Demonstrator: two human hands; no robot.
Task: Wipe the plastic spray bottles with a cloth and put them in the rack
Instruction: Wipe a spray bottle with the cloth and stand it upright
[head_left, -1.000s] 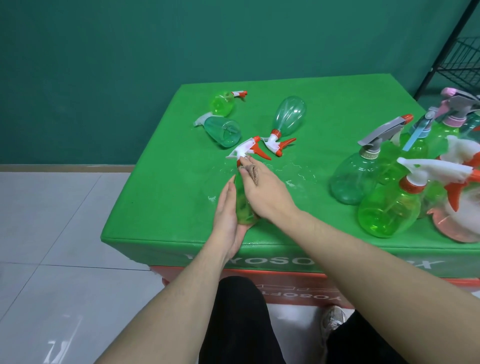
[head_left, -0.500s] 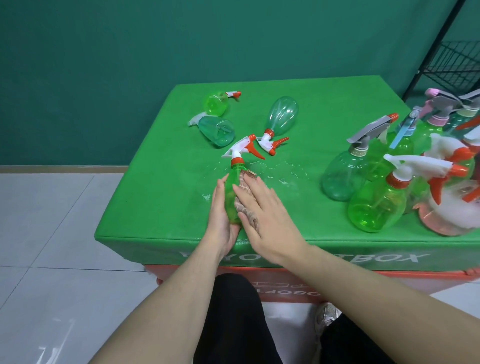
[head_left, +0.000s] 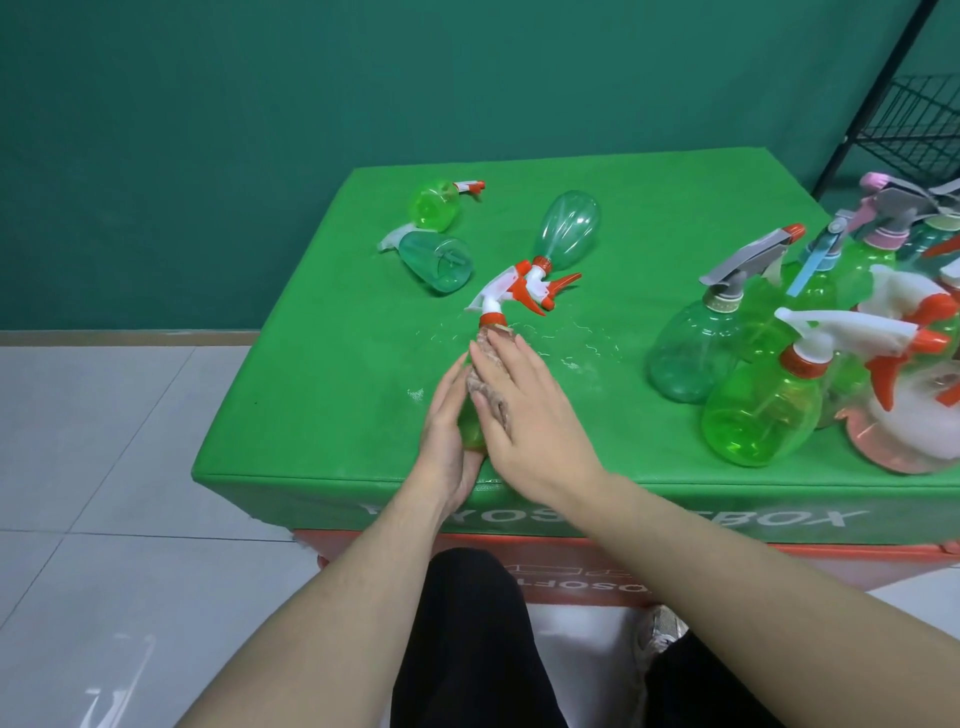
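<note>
a person's left hand (head_left: 445, 431) cups a green spray bottle (head_left: 471, 426) from its left side, fingers lying along the body and wrapped partly under it, while the right hand (head_left: 524, 410) lies flat over the top with fingers nearly straight, pressing a brownish cloth (head_left: 485, 384) against the plastic. the bottle lies on its side near the front edge of a green padded box (head_left: 322, 374), its base toward the person and its white-and-orange trigger head (head_left: 501, 296) pointing away, clear of both hands. most of the bottle's body is hidden between the palms. a wet patch (head_left: 566, 343) glistens on the green surface just beyond and to the right of the hands.

farther back lie three more bottles on their sides: a teal one (head_left: 566, 223) whose orange trigger nearly meets the held bottle's head, a squat teal one (head_left: 439, 260), and a bright green one (head_left: 434, 205) behind it. at the right edge stands a crowded group of upright bottles (head_left: 769, 395) in green, clear and pink, with grey, white, blue and pink trigger heads. a black wire rack (head_left: 914, 124) stands in the far right corner against a dark green wall (head_left: 260, 130). pale floor tiles (head_left: 93, 467) spread to the left, and the person's dark trousers (head_left: 467, 649) show below.
</note>
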